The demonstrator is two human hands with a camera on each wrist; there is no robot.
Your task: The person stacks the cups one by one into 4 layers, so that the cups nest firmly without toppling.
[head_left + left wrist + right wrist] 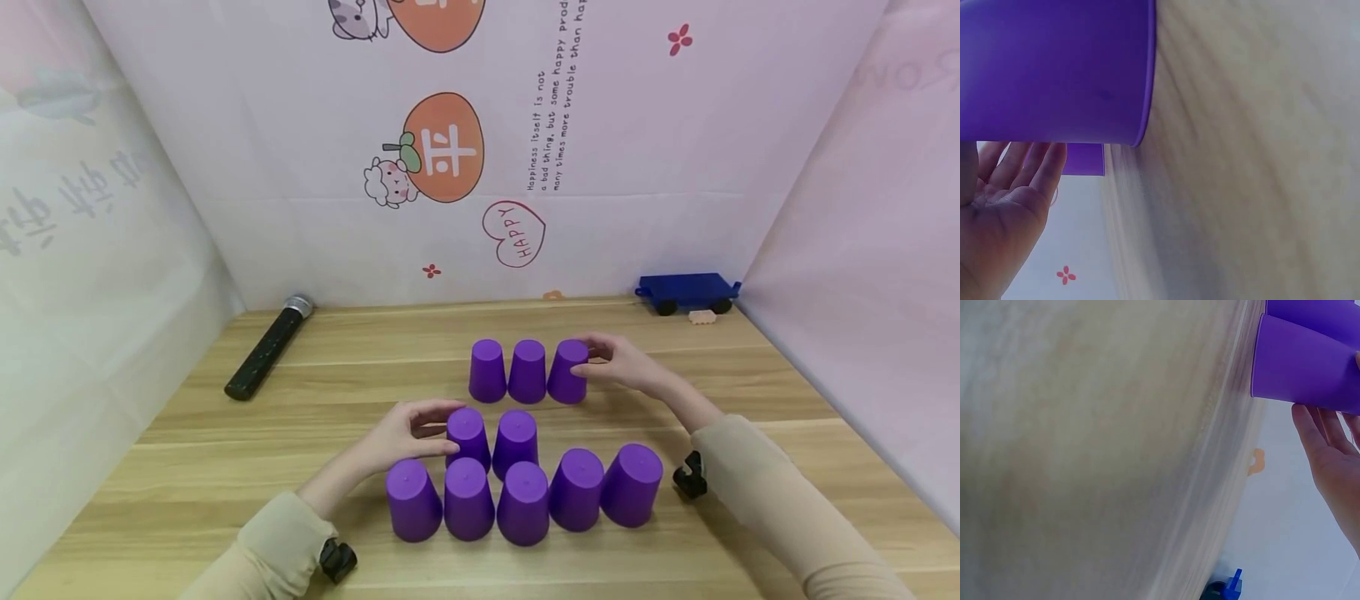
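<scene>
Purple cups stand upside down on the wooden table in three rows. My right hand (618, 363) holds the right-hand cup (567, 375) of the back row of three, thumb in front and fingers behind. That cup (1304, 365) also shows in the right wrist view, with fingertips against its side. At the middle pair, my left hand (408, 433) grips the left cup (467, 433) between thumb and fingers. Its neighbour (516, 446) stands just to the right. A large near cup (1054, 69) hides part of the left hand's fingers in the left wrist view.
Several purple cups form the front row (523, 504), close before the left forearm. A black microphone (266, 346) lies at the back left. At the back right are a blue toy wagon (688, 290) and a small pale brick (702, 317). Printed cloth walls (300, 167) enclose the table.
</scene>
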